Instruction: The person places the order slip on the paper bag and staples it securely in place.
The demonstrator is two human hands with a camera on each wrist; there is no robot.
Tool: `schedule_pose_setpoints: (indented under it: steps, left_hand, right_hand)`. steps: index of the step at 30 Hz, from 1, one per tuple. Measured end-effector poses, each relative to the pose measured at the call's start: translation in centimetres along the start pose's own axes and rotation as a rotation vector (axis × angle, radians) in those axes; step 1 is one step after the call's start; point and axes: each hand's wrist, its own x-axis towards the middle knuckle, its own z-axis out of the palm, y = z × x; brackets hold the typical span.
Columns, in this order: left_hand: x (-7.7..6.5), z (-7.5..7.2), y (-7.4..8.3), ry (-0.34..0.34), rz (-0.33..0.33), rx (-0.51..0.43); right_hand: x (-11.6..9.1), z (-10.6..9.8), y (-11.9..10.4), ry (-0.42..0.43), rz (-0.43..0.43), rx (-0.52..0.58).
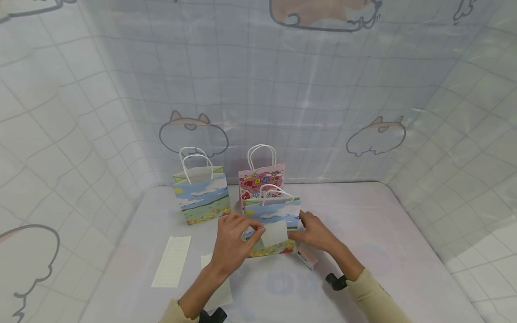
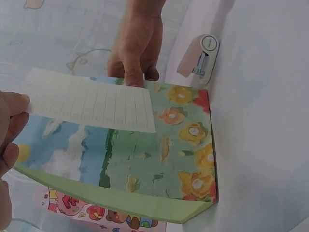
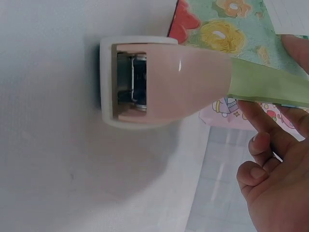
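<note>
"What's by the bag (image 1: 275, 211)?"
"Stapler (image 1: 308, 257) beside, pink bag (image 1: 260, 177) behind, slip (image 1: 276, 233) in front, lower centre."
"Pointing?"
"Lengthwise down-right in the left-wrist view. Left hand (image 1: 234, 238) pinches it; right hand (image 1: 317, 232) apparently grips the bag."

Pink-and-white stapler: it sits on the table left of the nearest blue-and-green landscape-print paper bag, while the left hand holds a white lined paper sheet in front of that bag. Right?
The side is wrong: the head view shows the stapler to the right of the bag. The left hand does hold the sheet.
</note>
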Motion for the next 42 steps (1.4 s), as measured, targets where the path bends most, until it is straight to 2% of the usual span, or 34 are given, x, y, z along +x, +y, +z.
schedule_pose_setpoints:
  steps: [11, 18, 25, 35, 42]
  left_hand:
    - [0.1, 0.0, 0.0, 0.074, 0.04, 0.049]
    - [0.3, 0.3, -0.3, 0.165, 0.103, 0.073]
    - [0.5, 0.4, -0.6, 0.223, 0.107, 0.068]
    - [0.7, 0.5, -1.0, 0.237, 0.113, 0.046]
    - [0.7, 0.6, -1.2, 0.233, 0.1, 0.032]
  right_hand:
    - [-0.4, 0.4, -0.6, -0.004, 0.005, 0.019]
    - [-0.7, 0.8, -0.7, -0.008, -0.005, 0.005]
    - [-1.1, 0.9, -1.1, -0.013, -0.035, -0.01]
    - [-1.4, 1.4, -1.7, -0.021, 0.003, -0.079]
    - [-1.5, 1.4, -1.7, -0.016, -0.011, -0.093]
